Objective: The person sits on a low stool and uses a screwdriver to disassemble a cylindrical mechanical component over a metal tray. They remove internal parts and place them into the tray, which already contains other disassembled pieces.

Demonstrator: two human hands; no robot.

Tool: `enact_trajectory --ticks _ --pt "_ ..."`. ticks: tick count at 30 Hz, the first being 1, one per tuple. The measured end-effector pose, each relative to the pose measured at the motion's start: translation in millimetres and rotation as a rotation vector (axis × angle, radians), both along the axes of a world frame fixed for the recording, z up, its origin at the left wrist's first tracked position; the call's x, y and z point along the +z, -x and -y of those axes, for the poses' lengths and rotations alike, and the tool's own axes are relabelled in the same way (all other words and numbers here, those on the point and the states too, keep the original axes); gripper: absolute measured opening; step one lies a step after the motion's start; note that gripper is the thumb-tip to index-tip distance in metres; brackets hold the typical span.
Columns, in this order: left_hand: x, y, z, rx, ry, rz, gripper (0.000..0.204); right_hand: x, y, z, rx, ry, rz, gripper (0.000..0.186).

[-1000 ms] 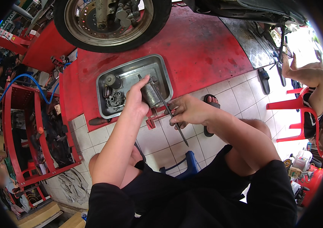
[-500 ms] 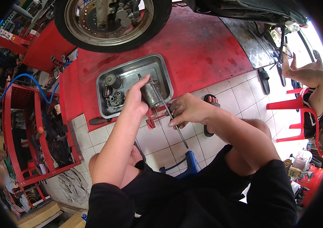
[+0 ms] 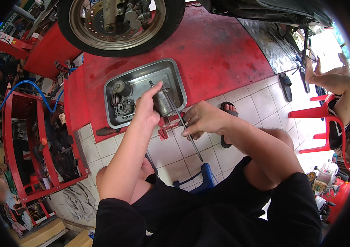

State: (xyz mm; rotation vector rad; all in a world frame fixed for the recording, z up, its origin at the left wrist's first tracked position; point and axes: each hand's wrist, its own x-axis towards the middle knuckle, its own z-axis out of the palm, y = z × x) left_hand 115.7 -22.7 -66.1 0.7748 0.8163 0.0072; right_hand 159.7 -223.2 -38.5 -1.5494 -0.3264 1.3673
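Observation:
My left hand is closed around a grey metal cylinder held over the right part of a steel tray. A long thin metal rod runs diagonally along the cylinder's right side, its lower tip pointing toward me. My right hand grips this rod below the cylinder, fingers wrapped and thumb along it. In the tray's left part lie a small round metal housing and a metal part with several fittings. A dark-handled tool lies just below the tray.
A motorcycle front wheel stands above the tray on a red platform. Left are a red tool cart, a blue hose and a blurred person. Right, another person's bare leg is beside a red plastic chair. A blue stool is below me.
My right hand has shifted very slightly left along the rod. My left hand and the cylinder look almost unchanged.

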Motion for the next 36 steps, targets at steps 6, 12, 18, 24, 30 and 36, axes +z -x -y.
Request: enact_trajectory --ticks 6,12,18,24,30,36 --pt "-2.5 -0.7 -2.1 0.063 0.005 0.010 0.036 -3.8 -0.6 -0.7 0.050 0.000 0.080 0.038" --pt "-6.6 -1.0 -5.9 0.098 -0.154 -0.049 0.037 -7.9 4.5 -1.1 0.078 0.106 0.045 0.036" --pt "-6.2 -2.1 -13.2 0.174 -0.136 -0.062 0.034 -11.3 9.6 -0.5 0.082 0.124 0.022 0.036" --pt "14.1 -0.2 -30.8 0.234 -0.003 -0.011 0.030 -7.4 4.9 -5.7 0.087 0.056 0.187 0.028" --pt "64.0 23.6 -62.6 0.359 -0.013 0.160 0.029 18.5 -16.0 -9.9 -0.008 -0.052 0.222 0.033" --pt "90.7 56.0 -77.5 0.466 0.036 0.271 0.027 39.7 -35.7 -29.1 -0.027 -0.242 0.052 0.036"
